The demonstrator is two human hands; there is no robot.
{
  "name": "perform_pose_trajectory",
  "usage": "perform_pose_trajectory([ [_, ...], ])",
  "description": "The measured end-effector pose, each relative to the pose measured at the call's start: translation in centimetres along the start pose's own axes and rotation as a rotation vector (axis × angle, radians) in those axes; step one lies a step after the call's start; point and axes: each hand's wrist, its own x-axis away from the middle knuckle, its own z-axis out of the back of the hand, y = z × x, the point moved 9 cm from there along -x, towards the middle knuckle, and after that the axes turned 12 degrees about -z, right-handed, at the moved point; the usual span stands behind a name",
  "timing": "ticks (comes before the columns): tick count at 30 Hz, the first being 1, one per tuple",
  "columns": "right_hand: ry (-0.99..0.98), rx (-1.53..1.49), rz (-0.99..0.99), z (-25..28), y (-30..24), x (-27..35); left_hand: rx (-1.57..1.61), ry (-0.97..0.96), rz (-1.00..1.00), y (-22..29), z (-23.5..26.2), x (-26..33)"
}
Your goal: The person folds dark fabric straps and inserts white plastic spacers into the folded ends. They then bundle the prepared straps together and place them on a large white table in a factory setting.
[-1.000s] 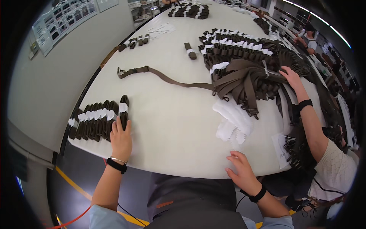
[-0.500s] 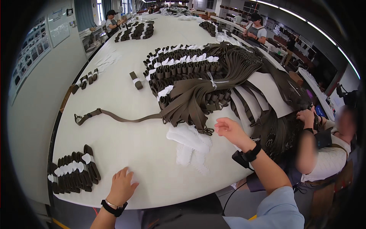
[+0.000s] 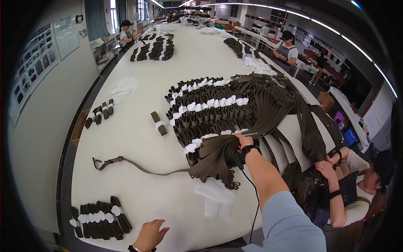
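Straps [image 3: 216,152] under outstretched right hand [image 3: 245,143]

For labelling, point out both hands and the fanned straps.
Right hand [image 3: 244,142]: head view, back of hand.
Left hand [image 3: 148,235]: head view, back of hand.
Fanned straps [image 3: 218,154]: head view, middle of fan.

Fanned straps [image 3: 216,152]: flat cloth webbing by the look, matt. Loose strap [image 3: 142,169] the same, its end hook [image 3: 96,162] dark, apparently metal. Folded bundles [image 3: 100,229]: matt webbing; their wraps [image 3: 96,217] white, soft-looking, paper or cloth, cannot tell. White pieces [image 3: 214,195]: thin, matt, rough-edged. Tabletop [image 3: 147,201]: smooth, faint sheen. Sleeve [image 3: 285,218]: soft matt cloth. Bag [image 3: 260,64]: crinkled clear plastic, glossy. Box [image 3: 325,101]: matt cardboard.
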Motion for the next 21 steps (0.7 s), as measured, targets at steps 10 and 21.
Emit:
perform_pose_trajectory([
  [10, -0.576, -0.515, -0.070, -0.5, -0.6, 1.3, 0.086, 0.211, -0.100, 2.6, 9.4, -2.8],
  [21, -1.116, -0.280, -0.039, 3.0, -7.0, 25.3, 0.608, 0.392, -0.434, 15.4, 13.9, -22.2],
])
